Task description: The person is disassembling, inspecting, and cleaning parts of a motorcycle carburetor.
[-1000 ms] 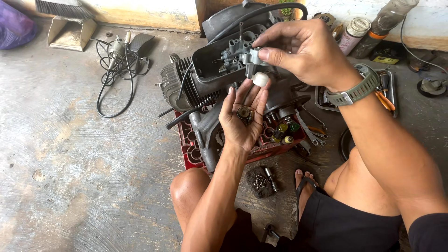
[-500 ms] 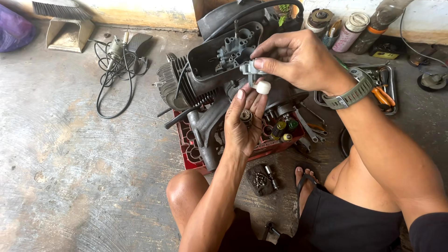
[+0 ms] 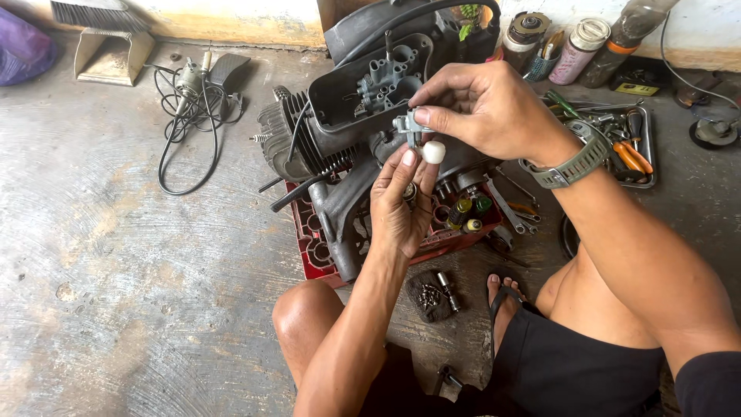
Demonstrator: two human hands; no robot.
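My right hand (image 3: 486, 108), with a grey watch on the wrist, pinches a small grey metal part (image 3: 407, 123) with a white rounded float (image 3: 434, 151) hanging below it. My left hand (image 3: 397, 205) is raised beneath it, palm towards me, fingertips touching the part and the float, with small metal pieces resting in the palm. Both hands hover over a grey finned engine (image 3: 332, 131) lying on a red crate (image 3: 316, 255).
A metal tray of tools (image 3: 644, 150) lies at the right. Spray cans and jars (image 3: 575, 38) stand by the wall. A corded tool (image 3: 189, 85) and a dustpan (image 3: 108, 54) sit at the left. Small screws on a dark cloth (image 3: 428, 297) lie by my sandalled foot (image 3: 502, 297).
Both hands have stayed together at the small part. My left fingers have closed up under the white float. The view has shifted slightly.
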